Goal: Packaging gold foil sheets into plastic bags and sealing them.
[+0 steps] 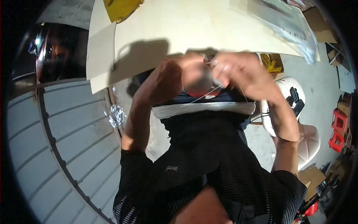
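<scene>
Both of my hands are raised close together at the near edge of the table. My right hand (242, 72) is closed, its fingers pinching a thin white thread (206, 95) that slants down toward my lap. My left hand (171, 76) is curled, its fingertips almost meeting the right ones; what they hold is smeared by motion. Between the hands is a round blurred patch, pinkish and grey, which I cannot make out. Across my lap lies a bundle of white thread (205, 110).
A pale table (179, 26) stands ahead, with a yellow sheet (121, 9) at its far left and clear plastic bags (287, 28) at its right. To the right are a box with yellow contents (271, 63), a cushioned chair (307, 142) and red stools (338, 119).
</scene>
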A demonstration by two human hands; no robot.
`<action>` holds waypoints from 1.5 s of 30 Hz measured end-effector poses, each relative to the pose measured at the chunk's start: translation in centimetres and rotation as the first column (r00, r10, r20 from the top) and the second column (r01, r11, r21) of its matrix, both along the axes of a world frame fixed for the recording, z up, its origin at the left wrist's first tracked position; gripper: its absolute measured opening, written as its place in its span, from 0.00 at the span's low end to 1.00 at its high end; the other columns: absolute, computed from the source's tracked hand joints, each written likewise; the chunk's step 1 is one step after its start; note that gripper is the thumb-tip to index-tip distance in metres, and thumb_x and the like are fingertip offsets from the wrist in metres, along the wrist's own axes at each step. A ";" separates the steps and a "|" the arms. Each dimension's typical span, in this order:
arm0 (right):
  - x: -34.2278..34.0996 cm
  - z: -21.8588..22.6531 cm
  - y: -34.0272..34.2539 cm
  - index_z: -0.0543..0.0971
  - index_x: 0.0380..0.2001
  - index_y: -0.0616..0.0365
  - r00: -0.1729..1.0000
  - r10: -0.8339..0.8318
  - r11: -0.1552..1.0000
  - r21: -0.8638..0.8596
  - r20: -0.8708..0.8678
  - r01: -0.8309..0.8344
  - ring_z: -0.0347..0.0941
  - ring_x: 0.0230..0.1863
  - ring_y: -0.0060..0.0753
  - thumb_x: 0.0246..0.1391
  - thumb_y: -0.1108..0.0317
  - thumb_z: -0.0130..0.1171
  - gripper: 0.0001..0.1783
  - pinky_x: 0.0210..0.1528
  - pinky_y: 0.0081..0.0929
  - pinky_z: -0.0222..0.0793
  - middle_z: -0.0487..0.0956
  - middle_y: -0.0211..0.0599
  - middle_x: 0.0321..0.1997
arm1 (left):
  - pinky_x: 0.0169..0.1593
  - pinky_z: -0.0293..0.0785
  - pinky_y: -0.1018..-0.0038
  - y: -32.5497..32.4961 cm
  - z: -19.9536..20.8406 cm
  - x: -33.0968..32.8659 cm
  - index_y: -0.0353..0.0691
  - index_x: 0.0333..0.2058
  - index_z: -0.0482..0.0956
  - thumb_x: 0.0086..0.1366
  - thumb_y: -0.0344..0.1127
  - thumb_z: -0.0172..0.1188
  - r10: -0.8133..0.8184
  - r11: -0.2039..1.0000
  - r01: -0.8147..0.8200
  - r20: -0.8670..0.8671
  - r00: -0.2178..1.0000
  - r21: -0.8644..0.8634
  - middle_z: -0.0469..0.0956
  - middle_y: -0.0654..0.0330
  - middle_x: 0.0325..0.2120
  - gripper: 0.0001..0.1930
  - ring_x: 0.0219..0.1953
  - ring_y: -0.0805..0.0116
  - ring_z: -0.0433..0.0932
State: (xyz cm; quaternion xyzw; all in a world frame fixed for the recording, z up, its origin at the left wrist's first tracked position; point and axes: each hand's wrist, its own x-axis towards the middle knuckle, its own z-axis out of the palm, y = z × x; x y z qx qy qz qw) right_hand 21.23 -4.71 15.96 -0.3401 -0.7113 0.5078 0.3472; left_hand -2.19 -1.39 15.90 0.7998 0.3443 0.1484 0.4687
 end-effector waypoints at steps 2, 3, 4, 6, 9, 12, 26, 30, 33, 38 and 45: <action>1.6 1.6 1.6 0.80 0.36 0.59 0.995 -0.037 0.999 -0.029 0.087 0.040 0.71 0.25 0.22 0.71 0.65 0.44 0.15 0.32 0.25 0.75 0.77 0.33 0.24 | 0.32 0.78 0.79 0.2 1.1 -0.2 0.34 0.57 0.74 0.68 0.33 0.55 -0.243 0.883 0.277 0.136 0.961 -0.379 0.82 0.53 0.41 0.20 0.30 0.69 0.80; 0.8 1.0 1.4 0.79 0.35 0.59 0.988 -0.028 0.997 -0.072 0.150 0.039 0.72 0.26 0.23 0.71 0.65 0.44 0.15 0.32 0.25 0.74 0.77 0.33 0.24 | 0.32 0.78 0.78 0.1 -2.4 -1.2 0.36 0.60 0.71 0.69 0.33 0.53 -0.118 0.831 0.369 0.516 0.848 -0.417 0.81 0.52 0.45 0.21 0.30 0.69 0.81; -0.2 0.1 0.8 0.78 0.33 0.59 0.976 -0.020 0.992 -0.116 0.219 0.046 0.72 0.27 0.24 0.71 0.66 0.45 0.15 0.32 0.25 0.73 0.76 0.32 0.24 | 0.31 0.79 0.77 -0.1 -6.0 -2.1 0.37 0.63 0.67 0.70 0.34 0.50 0.052 0.781 0.477 0.804 0.592 -0.402 0.80 0.51 0.49 0.23 0.30 0.68 0.81; -0.6 -1.9 -0.5 0.77 0.30 0.58 0.975 0.169 0.980 -0.129 0.146 -0.151 0.73 0.26 0.26 0.70 0.66 0.46 0.15 0.31 0.26 0.73 0.76 0.31 0.24 | 0.31 0.80 0.75 0.6 -2.2 0.5 0.40 0.66 0.62 0.72 0.35 0.47 0.022 0.999 -0.039 0.384 0.923 0.037 0.76 0.48 0.55 0.25 0.31 0.67 0.82; -0.6 2.1 -0.1 0.78 0.32 0.56 0.998 0.038 0.982 -0.186 0.043 -0.029 0.71 0.23 0.23 0.69 0.68 0.47 0.13 0.27 0.22 0.70 0.74 0.29 0.21 | 0.30 0.81 0.73 0.9 -1.6 -0.9 0.43 0.66 0.63 0.73 0.35 0.47 -0.131 0.991 0.132 0.120 0.984 0.004 0.76 0.46 0.54 0.24 0.31 0.68 0.82; 0.5 1.3 1.5 0.78 0.35 0.58 0.993 -0.086 0.990 -0.101 0.081 0.094 0.71 0.23 0.23 0.69 0.68 0.48 0.11 0.27 0.19 0.70 0.74 0.29 0.21 | 0.29 0.80 0.75 0.8 -2.4 -0.9 0.40 0.60 0.71 0.74 0.33 0.44 -0.197 0.826 0.426 0.520 0.831 -0.368 0.78 0.46 0.52 0.19 0.29 0.71 0.81; -0.3 -0.4 1.1 0.78 0.35 0.64 0.989 0.148 0.962 -0.235 0.022 -0.139 0.76 0.30 0.26 0.71 0.64 0.46 0.16 0.35 0.26 0.76 0.79 0.35 0.29 | 0.25 0.77 0.79 0.4 -1.9 0.7 0.36 0.43 0.81 0.74 0.35 0.51 0.151 0.957 -0.193 0.196 0.969 0.218 0.84 0.55 0.29 0.12 0.23 0.76 0.78; 1.1 -0.9 3.0 0.78 0.35 0.62 0.994 0.109 0.979 -0.174 -0.010 -0.109 0.73 0.29 0.23 0.71 0.64 0.47 0.15 0.36 0.22 0.72 0.78 0.32 0.28 | 0.26 0.77 0.81 0.3 -1.3 -0.2 0.35 0.46 0.80 0.74 0.35 0.51 0.076 0.862 0.229 0.563 0.823 -0.451 0.84 0.55 0.32 0.12 0.22 0.76 0.78; -0.5 -1.9 1.5 0.78 0.35 0.63 0.985 0.168 0.935 -0.322 0.033 -0.148 0.76 0.32 0.25 0.71 0.61 0.46 0.17 0.37 0.24 0.74 0.79 0.34 0.28 | 0.26 0.75 0.80 -0.3 -0.9 1.7 0.34 0.46 0.80 0.73 0.33 0.52 0.250 0.962 -0.166 0.456 0.854 -0.215 0.84 0.57 0.33 0.11 0.23 0.78 0.76; 1.0 -0.7 2.5 0.78 0.35 0.64 0.997 0.036 0.966 -0.254 -0.071 -0.053 0.74 0.30 0.21 0.71 0.63 0.47 0.17 0.37 0.22 0.74 0.78 0.31 0.27 | 0.22 0.69 0.79 -0.2 -1.4 0.9 0.35 0.46 0.81 0.72 0.31 0.54 0.020 0.999 -0.013 0.176 0.984 -0.045 0.78 0.63 0.21 0.10 0.20 0.78 0.74; -0.6 -2.0 1.0 0.79 0.35 0.65 0.999 0.042 0.941 -0.336 -0.005 -0.041 0.75 0.26 0.22 0.69 0.70 0.48 0.13 0.30 0.22 0.74 0.79 0.35 0.28 | 0.29 0.75 0.81 -0.8 -1.3 2.2 0.29 0.56 0.73 0.70 0.24 0.49 0.243 0.951 -0.109 0.485 0.840 -0.289 0.81 0.53 0.47 0.17 0.30 0.77 0.77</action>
